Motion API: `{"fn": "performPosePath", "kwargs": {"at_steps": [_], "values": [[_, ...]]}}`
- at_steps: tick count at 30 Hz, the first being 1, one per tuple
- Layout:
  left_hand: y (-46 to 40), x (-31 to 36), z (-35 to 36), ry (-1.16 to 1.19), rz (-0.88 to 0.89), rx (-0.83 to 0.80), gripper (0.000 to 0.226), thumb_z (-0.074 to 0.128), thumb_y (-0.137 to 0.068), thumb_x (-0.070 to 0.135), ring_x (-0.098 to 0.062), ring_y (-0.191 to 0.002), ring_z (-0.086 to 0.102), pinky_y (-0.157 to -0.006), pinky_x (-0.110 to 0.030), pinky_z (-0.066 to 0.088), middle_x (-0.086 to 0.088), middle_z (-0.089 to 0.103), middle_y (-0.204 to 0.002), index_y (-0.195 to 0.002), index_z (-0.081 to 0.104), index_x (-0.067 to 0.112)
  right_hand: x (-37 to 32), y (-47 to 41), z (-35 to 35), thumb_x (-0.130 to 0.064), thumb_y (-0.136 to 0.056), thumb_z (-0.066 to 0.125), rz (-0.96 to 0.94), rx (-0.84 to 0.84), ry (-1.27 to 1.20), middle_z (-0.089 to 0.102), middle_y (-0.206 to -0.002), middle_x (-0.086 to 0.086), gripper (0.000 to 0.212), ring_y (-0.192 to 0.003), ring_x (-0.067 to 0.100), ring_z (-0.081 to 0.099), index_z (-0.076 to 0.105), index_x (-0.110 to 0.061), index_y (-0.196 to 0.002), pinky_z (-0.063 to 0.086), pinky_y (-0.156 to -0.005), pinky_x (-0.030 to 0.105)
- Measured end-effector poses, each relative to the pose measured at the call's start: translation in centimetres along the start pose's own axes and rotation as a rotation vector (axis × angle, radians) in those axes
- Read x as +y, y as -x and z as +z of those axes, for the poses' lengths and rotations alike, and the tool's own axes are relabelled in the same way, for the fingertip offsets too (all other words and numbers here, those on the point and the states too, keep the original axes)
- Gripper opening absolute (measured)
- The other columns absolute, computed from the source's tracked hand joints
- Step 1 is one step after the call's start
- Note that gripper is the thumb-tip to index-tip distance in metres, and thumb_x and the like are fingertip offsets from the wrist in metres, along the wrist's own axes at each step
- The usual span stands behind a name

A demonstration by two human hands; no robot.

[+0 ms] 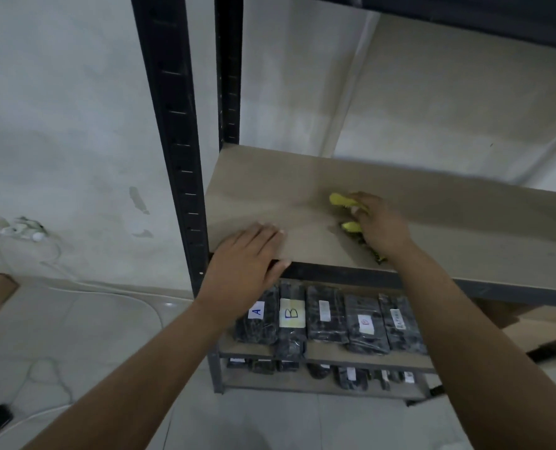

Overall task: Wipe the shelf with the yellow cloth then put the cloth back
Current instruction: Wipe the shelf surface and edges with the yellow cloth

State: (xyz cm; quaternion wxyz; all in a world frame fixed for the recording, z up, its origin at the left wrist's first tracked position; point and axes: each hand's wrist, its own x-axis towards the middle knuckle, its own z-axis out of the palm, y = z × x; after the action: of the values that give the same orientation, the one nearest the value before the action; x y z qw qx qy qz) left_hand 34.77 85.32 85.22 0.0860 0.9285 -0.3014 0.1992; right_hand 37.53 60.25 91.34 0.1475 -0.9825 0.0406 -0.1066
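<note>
Wiping is under way on the shelf, a bare tan board in a black metal rack against a pale wall. The right hand presses the cloth flat near the middle of the board, a little back from the front edge, its fingers curled down over the fabric and gripping it. The left hand lies open, palm down, on the near left corner of the shelf, thumb hooked over the front rail, seemingly bracing the person.

Only scraps of the cloth show: bright yellow folds poking out past the fingertips, and a darker, mottled strip trailing from under the wrist toward the front edge. It looks soft and bunched, not spread flat.

Judging by the scene, the wipe step is in hand and the return step not yet begun. The next stroke calls for steady downward pressure and a sweep across the board, most of which lies to the right. Where the cloth belongs afterwards cannot be told.

Below, wrapped dark packets with labels, two reading A and B, sit in a row.
</note>
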Motion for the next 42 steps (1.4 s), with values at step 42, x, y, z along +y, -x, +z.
{"fn": "performPosePath", "kwargs": {"at_steps": [42], "values": [[-7.8,5.0,-3.7,0.440,-0.276,0.083,0.041,0.035,-0.095,0.035,-0.022,-0.133,0.033,-0.111,-0.045,0.029,-0.005,0.043,-0.141,-0.129,0.050,0.017,-3.5,2.2,-2.0,-0.023,-0.097,0.042,0.300,-0.024,-1.031,0.059,-0.118,0.003,0.033,-0.105,0.018,0.055,0.053,-0.016,-0.128,0.042,-0.082,0.013]]}}
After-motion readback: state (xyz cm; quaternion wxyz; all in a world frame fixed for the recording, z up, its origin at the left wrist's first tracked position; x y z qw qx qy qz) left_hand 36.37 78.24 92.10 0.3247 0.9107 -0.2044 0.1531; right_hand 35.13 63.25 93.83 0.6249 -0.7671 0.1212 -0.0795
